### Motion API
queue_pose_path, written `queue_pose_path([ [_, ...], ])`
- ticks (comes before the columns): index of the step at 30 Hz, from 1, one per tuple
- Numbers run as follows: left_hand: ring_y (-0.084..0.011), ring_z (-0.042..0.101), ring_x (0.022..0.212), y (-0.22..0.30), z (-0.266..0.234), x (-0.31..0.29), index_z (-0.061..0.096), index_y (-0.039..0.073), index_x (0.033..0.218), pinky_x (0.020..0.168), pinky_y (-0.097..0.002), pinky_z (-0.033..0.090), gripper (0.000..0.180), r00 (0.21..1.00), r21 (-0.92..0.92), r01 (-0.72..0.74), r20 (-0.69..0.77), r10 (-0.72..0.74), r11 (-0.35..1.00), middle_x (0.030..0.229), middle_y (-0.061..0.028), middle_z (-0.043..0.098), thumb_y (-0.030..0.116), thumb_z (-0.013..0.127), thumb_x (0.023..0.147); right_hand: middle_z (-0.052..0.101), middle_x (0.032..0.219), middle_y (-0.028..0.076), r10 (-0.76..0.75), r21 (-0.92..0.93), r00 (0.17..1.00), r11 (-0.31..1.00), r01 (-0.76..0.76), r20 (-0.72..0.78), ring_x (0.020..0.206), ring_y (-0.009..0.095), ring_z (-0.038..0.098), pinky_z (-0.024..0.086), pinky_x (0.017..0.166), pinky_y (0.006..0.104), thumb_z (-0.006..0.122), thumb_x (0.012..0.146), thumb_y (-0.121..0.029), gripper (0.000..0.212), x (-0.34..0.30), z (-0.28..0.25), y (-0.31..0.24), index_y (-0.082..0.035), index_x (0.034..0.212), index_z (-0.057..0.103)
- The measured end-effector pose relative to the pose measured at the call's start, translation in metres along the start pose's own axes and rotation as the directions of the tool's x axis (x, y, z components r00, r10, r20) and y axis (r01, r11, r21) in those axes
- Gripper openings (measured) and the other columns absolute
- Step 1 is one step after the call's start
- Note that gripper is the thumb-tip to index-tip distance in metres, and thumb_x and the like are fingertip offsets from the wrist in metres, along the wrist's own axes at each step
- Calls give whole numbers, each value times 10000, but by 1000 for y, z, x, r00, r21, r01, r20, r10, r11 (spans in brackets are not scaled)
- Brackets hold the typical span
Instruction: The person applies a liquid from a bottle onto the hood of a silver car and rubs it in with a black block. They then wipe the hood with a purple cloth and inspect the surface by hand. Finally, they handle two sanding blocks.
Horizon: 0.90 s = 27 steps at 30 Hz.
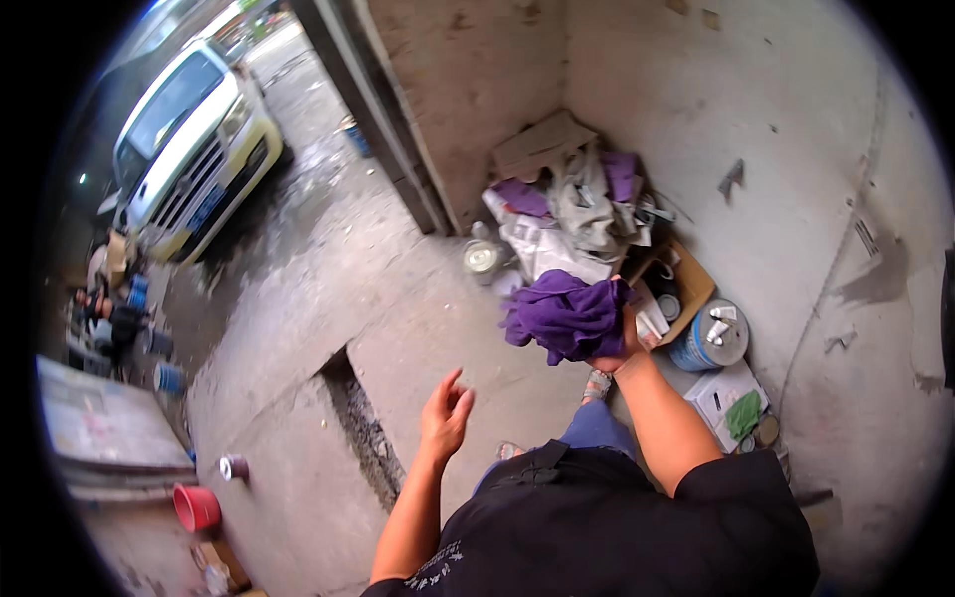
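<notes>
A bunched purple cloth (565, 316) rests in my right hand (625, 346), held out in front of me above the floor. My right fingers are mostly hidden behind its folds, with the thumb side showing at the cloth's right edge. To the left, my left hand (448, 416) hangs in the air, apart from the cloth. Its fingers are spread and nothing is in them. Beyond the cloth, a heap of rags (582, 204), grey, white and purple, lies against the wall corner.
Right of me stand a cardboard box (693, 284), a blue paint bucket (731, 338) and a white box with a green cloth (743, 413) on it. A narrow trench (363, 423) cuts the concrete floor. At left are a red bucket (197, 507), a can (234, 467) and a parked van (194, 149).
</notes>
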<state>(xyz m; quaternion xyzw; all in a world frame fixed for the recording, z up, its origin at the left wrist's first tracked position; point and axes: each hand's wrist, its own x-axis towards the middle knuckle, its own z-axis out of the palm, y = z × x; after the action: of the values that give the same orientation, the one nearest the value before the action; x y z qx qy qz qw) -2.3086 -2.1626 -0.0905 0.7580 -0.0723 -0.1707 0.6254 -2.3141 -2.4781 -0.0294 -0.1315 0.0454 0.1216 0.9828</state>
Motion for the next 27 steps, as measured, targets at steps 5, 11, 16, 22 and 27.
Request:
queue_pose_path([
  [5,-264,504,1050,94,-33,4,541,108,1301,829,-350,475,630,815,509,-466,-71,575,723,1125,-136,492,96,785,720,505,1356,151,164,-218,979,966,-136,118,1230,290,513,372,1077,430,327,936,-630,739,76,55,103,-37,1366,425],
  [11,-183,567,922,52,-121,42,634,17,1030,765,-292,478,161,823,267,-351,-368,431,898,1027,-93,567,60,633,874,527,1323,115,353,-326,916,903,-280,189,1234,220,504,372,1069,394,400,866,-706,854,161,76,160,-36,1393,360],
  [16,-81,585,819,41,-192,77,604,-1,1046,721,-248,490,170,890,86,-198,-402,216,976,917,-27,615,139,559,961,588,1206,90,467,-678,879,676,-289,91,1080,187,591,478,946,349,587,926,-412,584,250,74,193,-26,1340,441],
  [22,-101,603,835,69,-288,109,559,18,1017,776,-244,500,179,707,-358,-377,-707,16,854,932,-42,638,177,477,1004,635,1117,88,503,-549,861,699,-458,-77,966,175,630,504,882,331,466,1000,-318,386,364,86,206,-21,1241,523],
  [27,-55,550,781,92,-368,104,558,36,993,714,-212,461,157,532,-208,-423,-845,56,882,867,-1,615,185,507,994,601,1204,106,595,-837,804,430,-338,-19,1059,178,590,463,920,309,411,1010,-371,450,447,115,207,-12,1259,520],
])
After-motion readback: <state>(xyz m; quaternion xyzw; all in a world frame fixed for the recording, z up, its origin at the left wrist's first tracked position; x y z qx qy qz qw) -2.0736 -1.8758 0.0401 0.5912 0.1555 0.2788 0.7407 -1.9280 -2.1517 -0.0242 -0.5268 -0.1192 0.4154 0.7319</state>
